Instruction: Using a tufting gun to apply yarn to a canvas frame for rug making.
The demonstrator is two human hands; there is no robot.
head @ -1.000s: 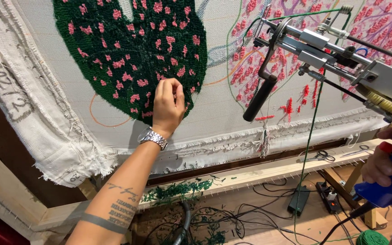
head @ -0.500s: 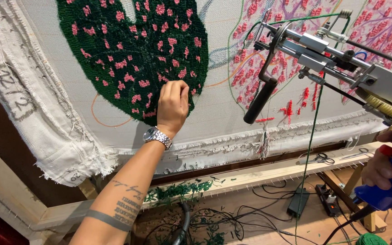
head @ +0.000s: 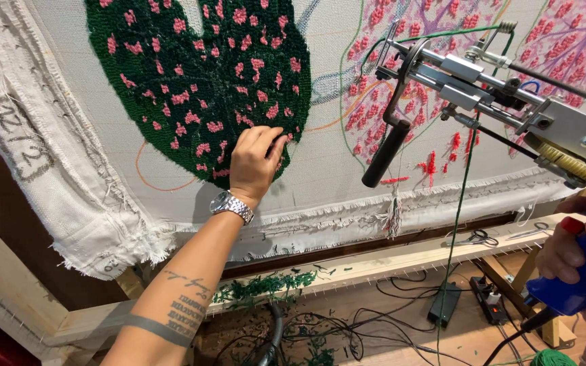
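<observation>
My left hand [head: 258,161] presses its fingertips against the lower right edge of a tufted dark green leaf with pink spots [head: 198,81] on a stretched pale cloth [head: 334,169]; a silver watch [head: 232,205] is on that wrist. My right hand [head: 581,254] grips the blue handle of a metal tufting gun [head: 503,95], held away from the cloth at the right. Green yarn [head: 457,224] hangs down from the gun. The gun's black front grip [head: 384,154] points down toward the cloth.
A pink leaf pattern [head: 401,81] is partly tufted on the right. The wooden frame rail [head: 388,261] runs below, with scissors [head: 473,238] and green yarn scraps [head: 266,286] on it. Cables, a power strip [head: 488,298] and a green yarn ball [head: 554,358] lie on the floor.
My left hand has shifted slightly up and right along the green leaf's edge. The tufting gun stays about where it was in my right hand.
</observation>
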